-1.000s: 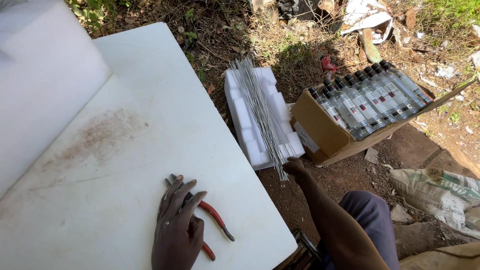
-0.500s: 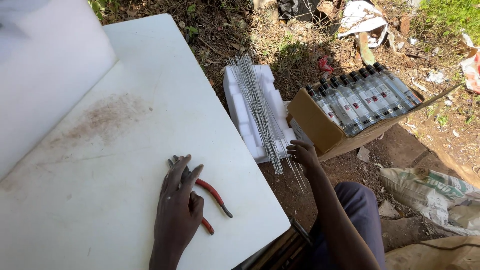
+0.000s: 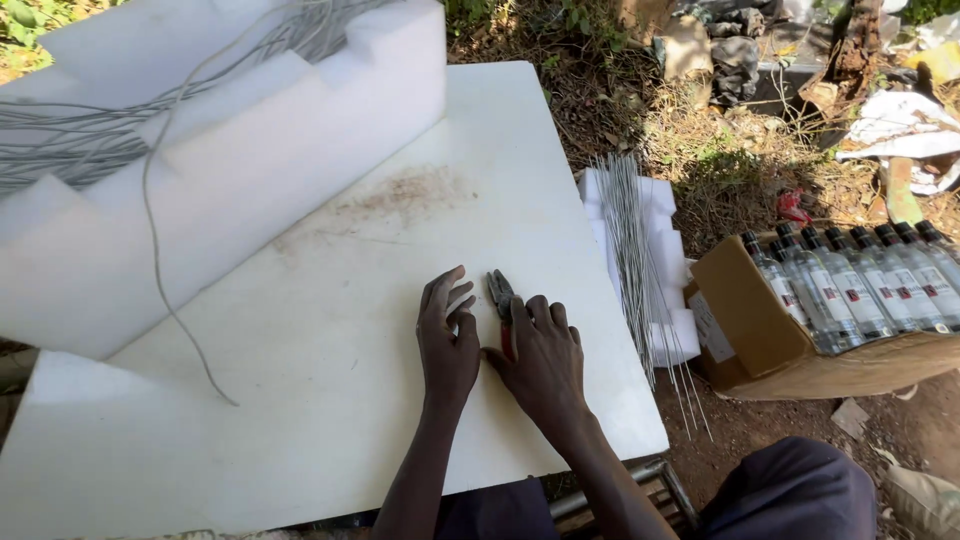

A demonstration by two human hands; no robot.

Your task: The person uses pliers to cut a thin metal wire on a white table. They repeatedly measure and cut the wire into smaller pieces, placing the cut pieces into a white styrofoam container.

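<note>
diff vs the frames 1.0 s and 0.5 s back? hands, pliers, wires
The right hand left the bundle of straight wires beside the board and came in onto the white board, now lying over the red-handled pliers. The left hand slid off the pliers and lies flat just left of them. The view tilted up, showing a foam block with coiled wire. Pliers, wires and box of bottles stayed put.

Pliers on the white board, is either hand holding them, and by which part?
The right hand covers the red handles of the pliers; a closed grasp cannot be told. The left hand lies flat beside them.
</note>
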